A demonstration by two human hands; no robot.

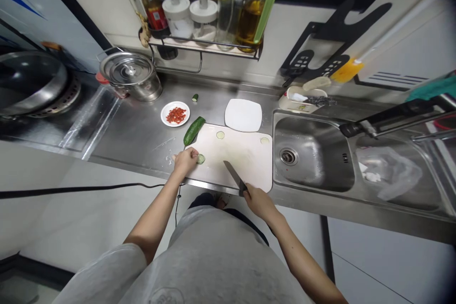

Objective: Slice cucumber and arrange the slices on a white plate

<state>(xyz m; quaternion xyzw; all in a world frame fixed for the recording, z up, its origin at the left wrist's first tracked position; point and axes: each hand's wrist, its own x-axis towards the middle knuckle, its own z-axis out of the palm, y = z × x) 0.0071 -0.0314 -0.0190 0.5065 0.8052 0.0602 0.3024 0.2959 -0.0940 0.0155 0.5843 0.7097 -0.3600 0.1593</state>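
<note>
My left hand (185,162) is at the cutting board's left edge. Its fingers are curled, with a cucumber slice (201,158) at the thumb and fingertips. In my right hand (257,201) is the handle of a kitchen knife (233,174), its blade lying low over the white cutting board (213,173) and pointing up and left. Two more slices rest on the board: a cucumber slice (220,135) near the top edge and another cucumber slice (264,140) at the top right corner. A cut cucumber (194,131) leans across the board's upper left corner.
Behind the board are a small plate of chopped red pieces (175,115), a cucumber end (195,98) and a white square plate (243,115). A steel sink (313,152) adjoins on the right. A lidded pot (133,76) and a wok (32,83) stand left; a condiment rack (210,47) hangs above.
</note>
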